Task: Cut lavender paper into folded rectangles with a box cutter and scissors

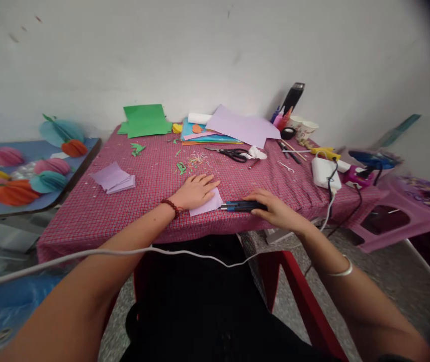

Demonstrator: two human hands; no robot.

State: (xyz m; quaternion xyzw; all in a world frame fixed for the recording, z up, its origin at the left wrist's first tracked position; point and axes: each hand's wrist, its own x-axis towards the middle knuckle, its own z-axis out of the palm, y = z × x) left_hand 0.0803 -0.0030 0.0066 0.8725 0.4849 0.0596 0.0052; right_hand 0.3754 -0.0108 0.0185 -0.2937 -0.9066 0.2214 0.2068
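Note:
My left hand [196,192] lies flat with its fingers stretched out, pressing a small lilac paper [206,205] against the table near its front edge. My right hand [273,207] is closed around the rear end of a blue and black stapler [242,206]. The stapler's metal tip meets the right edge of the lilac paper. To the left sits a loose stack of lilac paper pieces [114,178]. Beyond my hands lie black-handled scissors [232,153] and small paper scraps [196,160].
Green sheets [145,120] and a large lilac sheet [243,125] lie along the wall. At the right are glue bottles [283,119], paper cups [306,130] and a white power box [326,173]. A white cable [184,255] crosses before me. Paper pumpkins [16,192] fill the left side table.

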